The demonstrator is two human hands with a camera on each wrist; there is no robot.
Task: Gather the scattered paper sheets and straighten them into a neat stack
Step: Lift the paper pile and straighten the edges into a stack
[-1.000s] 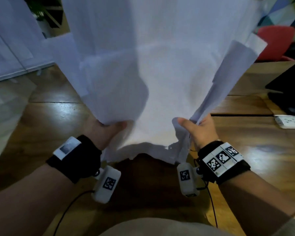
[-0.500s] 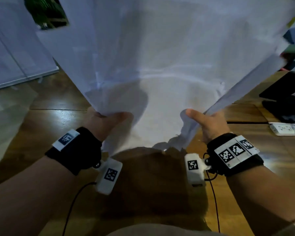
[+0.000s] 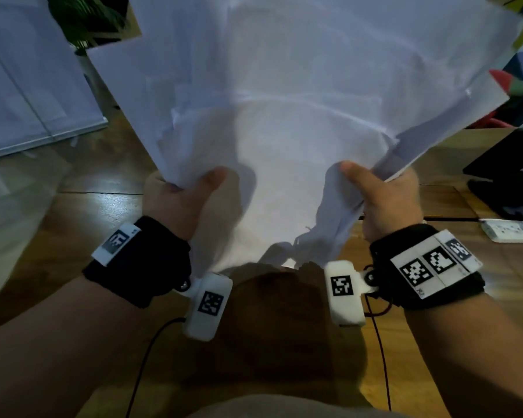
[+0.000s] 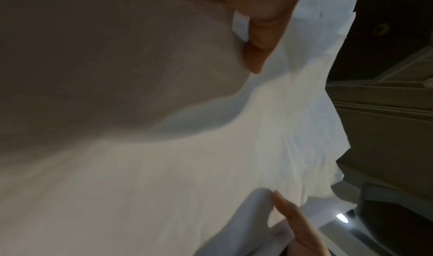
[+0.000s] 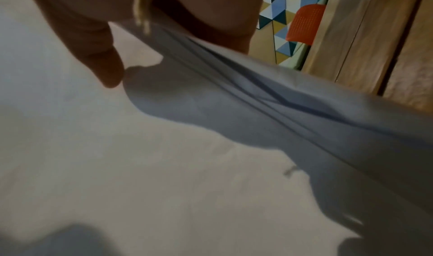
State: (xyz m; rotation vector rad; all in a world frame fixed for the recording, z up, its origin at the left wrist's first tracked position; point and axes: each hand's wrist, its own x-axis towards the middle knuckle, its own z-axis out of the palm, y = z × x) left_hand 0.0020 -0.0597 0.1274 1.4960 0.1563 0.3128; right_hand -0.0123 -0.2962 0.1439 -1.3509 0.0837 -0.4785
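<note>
A loose bundle of white paper sheets stands upright in front of me, lifted off the wooden table. My left hand grips its lower left edge, thumb on the near face. My right hand grips the lower right edge, where several sheet edges fan apart. The lower corners are crumpled. In the left wrist view the paper fills the picture, with the thumb at the top. In the right wrist view the sheets splay out from the hand's grip. The bundle hides the far table.
A black device and a white power strip lie on the table at the right. A red chair and a patterned wall stand beyond. White panels and a plant are at the far left.
Both hands have risen and moved apart with the bundle. The sheets now spread wider and taller across the head view.
</note>
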